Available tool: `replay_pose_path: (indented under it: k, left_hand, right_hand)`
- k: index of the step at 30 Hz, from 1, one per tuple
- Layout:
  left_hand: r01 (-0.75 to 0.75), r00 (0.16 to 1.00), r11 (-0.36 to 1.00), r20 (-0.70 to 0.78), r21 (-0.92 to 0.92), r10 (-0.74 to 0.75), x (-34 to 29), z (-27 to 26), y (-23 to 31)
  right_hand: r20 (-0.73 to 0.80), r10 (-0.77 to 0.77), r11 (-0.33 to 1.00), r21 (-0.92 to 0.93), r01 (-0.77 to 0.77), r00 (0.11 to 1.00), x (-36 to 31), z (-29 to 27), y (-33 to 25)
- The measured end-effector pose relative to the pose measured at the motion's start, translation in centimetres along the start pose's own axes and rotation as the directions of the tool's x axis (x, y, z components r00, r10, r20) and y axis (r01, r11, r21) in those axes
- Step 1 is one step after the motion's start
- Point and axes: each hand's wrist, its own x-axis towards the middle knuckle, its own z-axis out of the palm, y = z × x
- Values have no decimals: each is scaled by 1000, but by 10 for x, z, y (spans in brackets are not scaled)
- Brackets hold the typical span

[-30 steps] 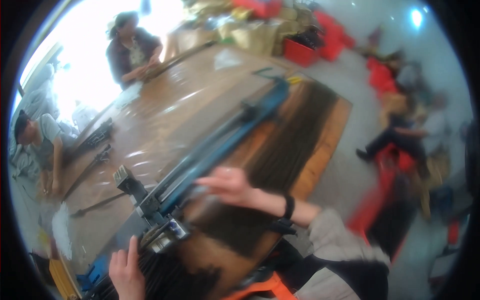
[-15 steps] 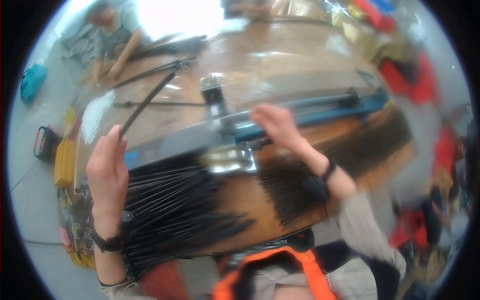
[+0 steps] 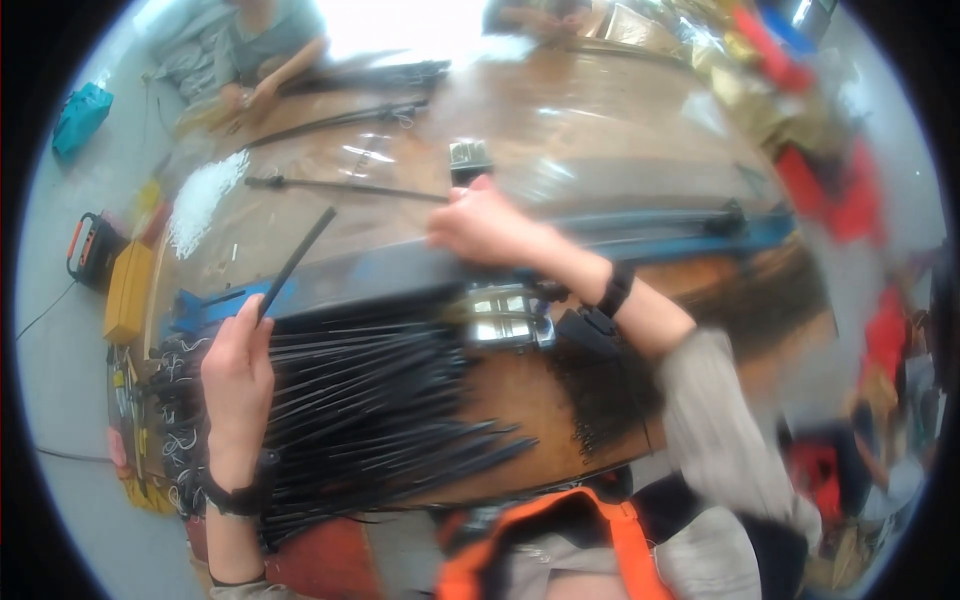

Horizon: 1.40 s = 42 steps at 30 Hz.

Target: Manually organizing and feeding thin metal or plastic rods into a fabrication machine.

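Note:
My left hand (image 3: pixel 238 375) is closed around the lower end of a thin black rod (image 3: pixel 302 255), which slants up and to the right. My right hand (image 3: pixel 490 225) has its fingers curled at the dark upright part (image 3: pixel 468 165) of a metal fixture. Blur and the hand itself hide what it grips. Below it is the fixture's shiny silver block (image 3: pixel 503 315). A long blue rail (image 3: pixel 640 228) passes behind the right forearm. Many long black rods (image 3: pixel 350 400) lie fanned out between my arms, below the rail.
More dark rods (image 3: pixel 720 300) lie on the table at right. A white pile of small pieces (image 3: pixel 208 205) and another thin rod (image 3: pixel 345 187) lie beyond the rail. A person (image 3: pixel 265 60) works at the far left. A yellow box (image 3: pixel 130 290) stands off the table's left side.
My right hand has moved left from above the rail to the fixture's upright part, its fingers now curled. The rod in my left hand points lower, its tip nearer me. The view has shifted.

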Motion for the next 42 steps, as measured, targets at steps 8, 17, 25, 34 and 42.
replay_pose_path:
  k: [8, 17, 25, 34, 42]
  left_hand:
    - [14, 994, 996, 107, 88, -23, 10, 14, -22]
    - [-364, 924, 923, 74, -128, 375, 80, 155, 39]
    - [-260, 940, 954, 187, -151, 286, 86, 167, 38]
    - [-126, 978, 948, 122, -292, 168, 81, 173, 40]
    - [-179, 928, 958, 285, -222, 240, 82, 181, 35]
  right_hand:
    - [-308, -150, 850, -525, -37, 940, -117, -56, 79]
    - [-399, 72, 735, -599, -319, 914, -230, -147, 131]
    - [-461, 162, 783, -478, -398, 873, -218, -142, 109]
    - [-499, 140, 771, -487, -411, 855, -220, -137, 114]
    - [-446, 109, 803, -487, -343, 888, -236, -121, 108]
